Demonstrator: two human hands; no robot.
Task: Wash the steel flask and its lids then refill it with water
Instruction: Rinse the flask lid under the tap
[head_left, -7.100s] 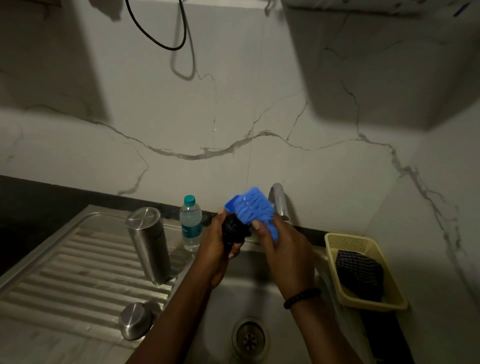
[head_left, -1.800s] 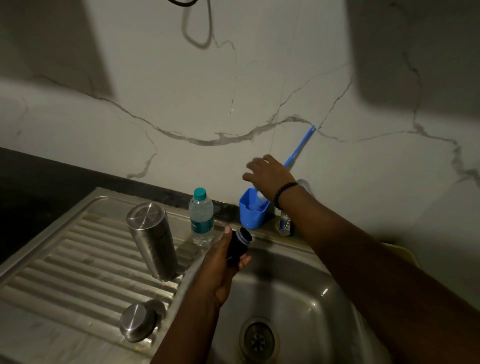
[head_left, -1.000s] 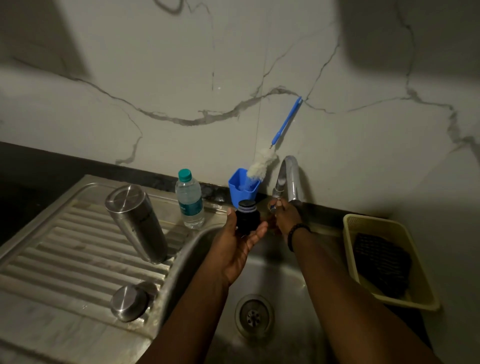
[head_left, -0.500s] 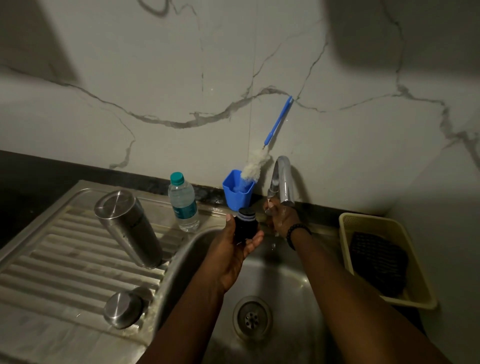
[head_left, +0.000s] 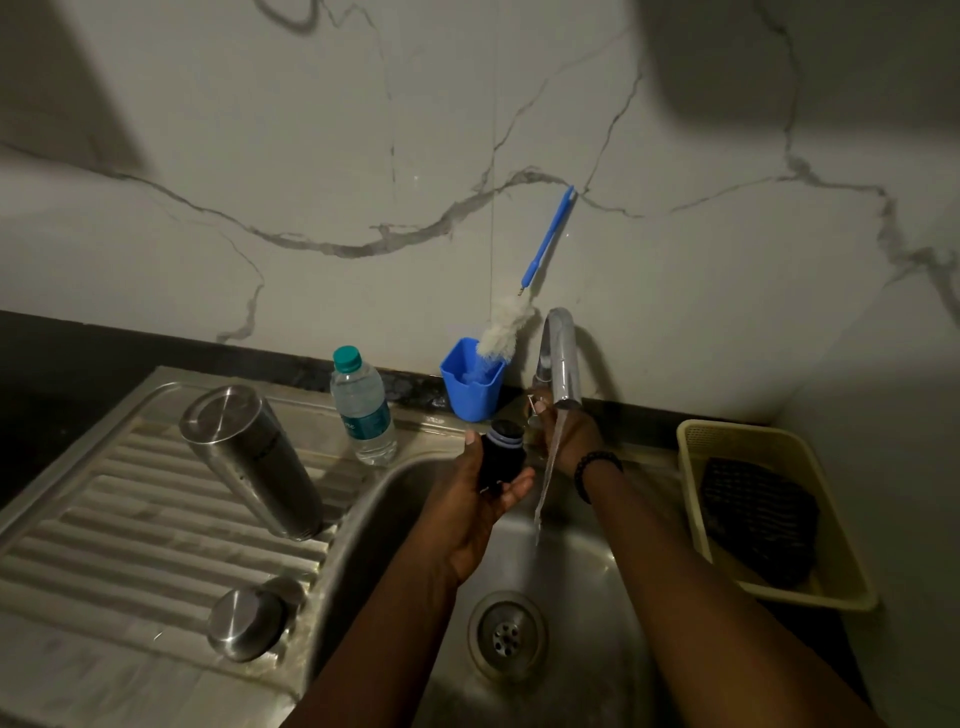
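My left hand (head_left: 475, 512) holds a small black inner lid (head_left: 500, 456) over the sink basin (head_left: 582, 597), just left of a running stream of water (head_left: 546, 480). My right hand (head_left: 563, 431) reaches behind the stream to the base of the tap (head_left: 560, 358), gripping its handle. The steel flask (head_left: 249, 460) stands upside down on the ribbed drainboard (head_left: 130, 540) to the left. The round steel outer lid (head_left: 247, 623) lies in front of the flask, near the basin's edge.
A plastic water bottle (head_left: 363, 410) and a blue cup (head_left: 472, 387) holding a bottle brush (head_left: 540, 265) stand by the wall behind the sink. A yellow basket (head_left: 737, 436) with a dark cloth (head_left: 758, 525) sits to the right. The drain (head_left: 506, 634) lies below my hands.
My right hand set the blue cup and brush down by the wall, then went to the tap. Water now runs from the spout. My left hand kept hold of the black lid.
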